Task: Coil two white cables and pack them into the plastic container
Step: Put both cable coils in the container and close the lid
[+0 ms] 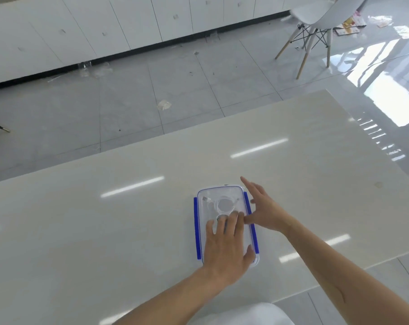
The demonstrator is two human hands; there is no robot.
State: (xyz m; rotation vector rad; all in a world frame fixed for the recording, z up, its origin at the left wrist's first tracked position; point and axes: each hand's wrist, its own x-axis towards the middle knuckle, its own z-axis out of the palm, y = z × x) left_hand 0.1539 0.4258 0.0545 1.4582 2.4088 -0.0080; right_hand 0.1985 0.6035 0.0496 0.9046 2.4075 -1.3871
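Pressing flat on the clear lid [223, 233], the left hand [224, 247] lies palm down with its fingers spread over the near half of the plastic container [200, 207], an arrangement that presumably steadies the box and seats the lid while the clasps are worked. The right hand [263, 208] reaches in from the right with fingers extended and loosely splayed, gripping nothing; its thumb side lies against the blue clasp [248, 205] on the container's right long edge, suggesting that this clasp is about to be pushed down, though whether it has latched cannot be told. A matching blue clasp [196, 221] runs along the left long edge and appears untouched. The container rests on the pale table [128, 231], toward the near edge and directly before the person, its long axis pointing away from the viewer. Through the transparent lid a coiled white cable [224, 204] is visible in the far half, wound in a round loop with a connector end [206, 198] lying toward the far left corner. A second round form shows just beneath the left fingertips, probably the other cable, but the hand hides most of it. Judged from this layout, both cables are packed and only closing remains. Beyond the table stand white cabinets [105, 26] and a white chair [320, 17].
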